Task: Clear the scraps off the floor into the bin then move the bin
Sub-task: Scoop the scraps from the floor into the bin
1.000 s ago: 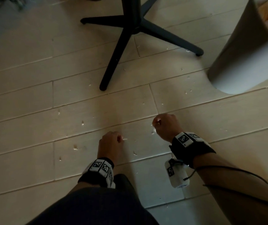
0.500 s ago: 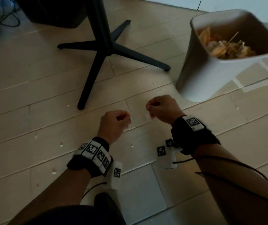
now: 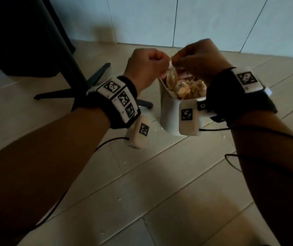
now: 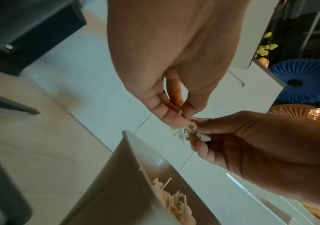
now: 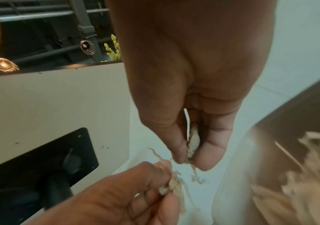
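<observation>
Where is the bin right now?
In the head view the bin stands on the floor at centre, under both hands, right of the black chair base and before the wall.

bin (image 3: 168, 112) front hidden behind wrist units, bin contents (image 5: 299, 190) blurred, chair base (image 3: 57, 93) partly hidden

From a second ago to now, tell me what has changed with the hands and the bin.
Both hands rose from the floor to above the bin. The left hand and right hand now meet over its opening, each pinching scraps, none dropped yet. The view swung up, so the bin sits centred instead of at the right edge. Unchanged: each grip stays closed, the bin stands on the floor holding its pile, and the black chair base remains left.
</observation>
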Motion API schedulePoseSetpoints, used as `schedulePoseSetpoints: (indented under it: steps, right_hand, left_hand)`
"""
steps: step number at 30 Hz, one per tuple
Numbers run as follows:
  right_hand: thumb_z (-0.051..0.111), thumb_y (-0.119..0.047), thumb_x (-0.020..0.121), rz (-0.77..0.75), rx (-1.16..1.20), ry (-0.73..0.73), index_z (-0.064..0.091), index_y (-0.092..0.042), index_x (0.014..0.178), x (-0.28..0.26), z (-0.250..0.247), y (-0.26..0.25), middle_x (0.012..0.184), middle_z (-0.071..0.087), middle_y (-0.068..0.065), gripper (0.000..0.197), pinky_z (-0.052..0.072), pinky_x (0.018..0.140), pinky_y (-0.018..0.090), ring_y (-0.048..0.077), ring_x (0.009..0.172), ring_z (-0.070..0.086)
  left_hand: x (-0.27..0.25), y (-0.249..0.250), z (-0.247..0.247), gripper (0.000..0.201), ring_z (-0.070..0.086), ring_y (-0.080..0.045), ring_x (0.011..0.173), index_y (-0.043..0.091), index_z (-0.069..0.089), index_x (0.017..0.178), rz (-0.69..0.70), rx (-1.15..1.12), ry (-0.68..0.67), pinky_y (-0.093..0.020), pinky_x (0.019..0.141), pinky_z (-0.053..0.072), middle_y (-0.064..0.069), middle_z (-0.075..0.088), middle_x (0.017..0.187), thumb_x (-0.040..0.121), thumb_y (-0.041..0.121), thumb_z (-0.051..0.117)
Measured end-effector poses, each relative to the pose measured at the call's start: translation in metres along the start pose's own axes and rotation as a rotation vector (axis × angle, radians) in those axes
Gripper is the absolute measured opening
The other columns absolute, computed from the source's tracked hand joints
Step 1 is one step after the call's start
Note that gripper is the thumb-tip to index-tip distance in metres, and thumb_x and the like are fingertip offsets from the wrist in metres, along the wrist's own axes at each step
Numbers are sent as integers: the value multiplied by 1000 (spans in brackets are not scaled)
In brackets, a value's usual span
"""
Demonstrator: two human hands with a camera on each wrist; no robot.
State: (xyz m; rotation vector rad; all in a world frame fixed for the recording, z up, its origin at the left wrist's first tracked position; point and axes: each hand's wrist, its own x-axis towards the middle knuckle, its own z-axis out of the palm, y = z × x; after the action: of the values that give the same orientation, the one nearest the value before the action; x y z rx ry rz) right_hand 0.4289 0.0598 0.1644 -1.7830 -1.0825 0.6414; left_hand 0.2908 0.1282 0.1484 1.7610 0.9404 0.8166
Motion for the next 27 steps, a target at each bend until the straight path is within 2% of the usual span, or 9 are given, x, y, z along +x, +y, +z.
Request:
schedulePoseSetpoints:
  steps: [3,5,7,10,14,17,21,24,27]
  right_hand:
    - [73,-7,81,46,19,39,76,-9,83,24,-27,0,79,75,10,4,63,71,29,17,69,76]
    - [75,-6,80,86,-19,47,77,-9,85,36,-37,7,82,76,10,6,63,73,29,18,70,76]
    - [75,-5,80,133,-85,27,78,-9,91,46,-43,19,91,77,11,12,63,76,31,19,76,76]
    - [70,-9,84,153,-296,-50,77,-19,104,49,-45,34,105,76,5,24,59,88,36,19,95,72]
    - [66,-15,88,127,-365,-65,74,-20,113,44,-44,35,111,74,4,27,55,75,27,17,97,68]
    - [64,-16,91,69,-359,-57,72,-17,117,43,-39,27,110,71,0,27,52,83,27,17,98,66]
    - [64,-18,92,-39,-343,24,72,-14,116,48,-23,17,114,69,4,25,47,77,22,14,94,62]
    - [69,-22,88,-45,-360,84,73,-12,111,52,-12,12,113,70,6,25,51,81,24,17,97,65]
    - [72,-23,85,-39,-378,133,76,-13,105,56,-8,14,109,70,5,22,54,84,27,19,97,67]
  left_hand:
    - [32,14,23,6,73,-17,70,18,75,73,30,99,36,-42,76,63,-1,75,74,73,23,70]
    - [47,16,37,8,73,-16,77,20,76,72,36,215,51,-36,79,62,3,75,75,72,21,68]
    - [58,12,49,14,71,-13,88,20,78,83,12,419,23,-29,84,59,5,76,87,78,15,66]
    - [65,-1,58,20,68,-20,99,16,76,100,-68,656,-115,-30,88,57,-3,73,104,83,18,65]
    - [64,-6,52,20,68,-14,92,25,79,87,-6,680,-102,-25,79,55,3,74,98,85,11,64]
    - [61,-5,39,14,68,-9,88,24,79,88,68,629,-59,-21,78,56,7,74,94,82,15,71]
    - [59,-10,28,6,68,-7,80,27,78,84,190,713,8,-24,76,56,10,73,83,80,27,73]
    - [60,-13,32,3,67,-12,85,32,74,76,190,827,-69,-30,80,56,10,72,90,74,34,77]
    - [65,-12,37,17,68,-14,91,37,72,71,170,871,-229,-36,88,56,8,72,98,77,21,69]
